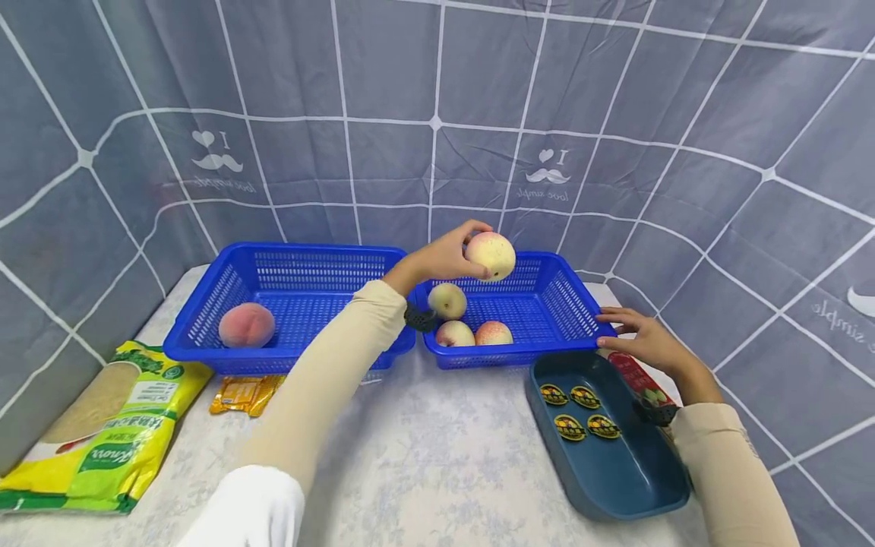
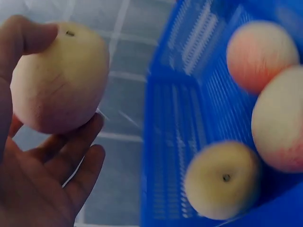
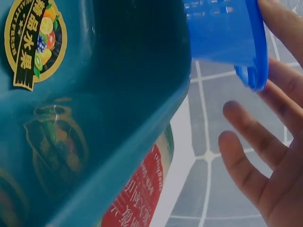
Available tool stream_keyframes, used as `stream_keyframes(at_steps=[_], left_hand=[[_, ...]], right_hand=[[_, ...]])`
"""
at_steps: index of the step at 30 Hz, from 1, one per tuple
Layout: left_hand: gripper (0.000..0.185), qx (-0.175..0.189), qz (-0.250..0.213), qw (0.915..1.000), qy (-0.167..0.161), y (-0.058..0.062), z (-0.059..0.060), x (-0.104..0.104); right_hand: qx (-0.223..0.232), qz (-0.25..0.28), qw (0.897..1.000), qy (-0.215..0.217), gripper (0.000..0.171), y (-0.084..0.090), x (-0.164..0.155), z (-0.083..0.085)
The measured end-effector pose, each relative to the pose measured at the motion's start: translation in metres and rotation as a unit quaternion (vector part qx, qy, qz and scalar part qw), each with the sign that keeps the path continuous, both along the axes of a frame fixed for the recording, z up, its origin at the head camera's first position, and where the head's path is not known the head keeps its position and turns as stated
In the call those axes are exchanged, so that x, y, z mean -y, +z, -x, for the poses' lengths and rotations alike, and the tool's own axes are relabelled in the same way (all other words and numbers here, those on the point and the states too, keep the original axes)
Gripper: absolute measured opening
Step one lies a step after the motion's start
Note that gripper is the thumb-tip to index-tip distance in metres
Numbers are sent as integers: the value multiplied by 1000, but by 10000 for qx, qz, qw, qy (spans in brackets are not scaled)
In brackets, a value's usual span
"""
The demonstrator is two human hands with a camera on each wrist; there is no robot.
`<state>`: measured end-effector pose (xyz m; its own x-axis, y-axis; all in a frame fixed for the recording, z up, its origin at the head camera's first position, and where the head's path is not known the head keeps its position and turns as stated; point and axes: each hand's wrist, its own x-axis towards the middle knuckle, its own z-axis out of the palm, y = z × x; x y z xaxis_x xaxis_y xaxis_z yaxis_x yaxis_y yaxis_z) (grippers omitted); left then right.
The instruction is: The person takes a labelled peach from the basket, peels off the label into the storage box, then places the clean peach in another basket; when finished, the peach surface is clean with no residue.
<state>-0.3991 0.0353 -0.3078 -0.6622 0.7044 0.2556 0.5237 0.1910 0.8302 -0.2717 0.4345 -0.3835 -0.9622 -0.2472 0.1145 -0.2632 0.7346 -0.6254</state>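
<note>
My left hand (image 1: 472, 251) grips a pale yellow-pink peach (image 1: 490, 256) in the air over the right blue basket (image 1: 574, 300). In the left wrist view the thumb and fingers curl round this peach (image 2: 59, 78). Three similar peaches (image 1: 447, 300) (image 1: 455, 333) (image 1: 494, 333) lie in that basket, near its front left. My right hand (image 1: 632, 330) rests with straight fingers on the basket's near right corner, and the right wrist view shows the fingers (image 3: 255, 156) spread beside that corner (image 3: 227, 33).
A second blue basket (image 1: 205, 304) on the left holds one pinker peach (image 1: 247, 325). A teal tray (image 1: 615, 463) with fruit stickers sits at the front right, with a red packet (image 1: 636, 376) beside it. A yellow-green bag (image 1: 102, 425) and an orange packet (image 1: 246, 393) lie at the left.
</note>
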Motion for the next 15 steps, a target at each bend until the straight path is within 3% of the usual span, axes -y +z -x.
stream_keyframes(at_steps=[3,6,11,15], left_hand=[[74,120,533,9985,-13,-10,18,-14],[70,212,1039,9943,91,-19,28,-24],[71,522,1729,9833,240,-33,34,-36],[71,753,2225,9719,138,-41,34,-43]], right_hand=[[129,274,9995,-23,52,-4,-4,2],[169,434,9989,-42,51,-6,-8,3],[175,352,9992,-75,51,-8,-12,6],[193,379,9990,-95,52,-9,-14,7]])
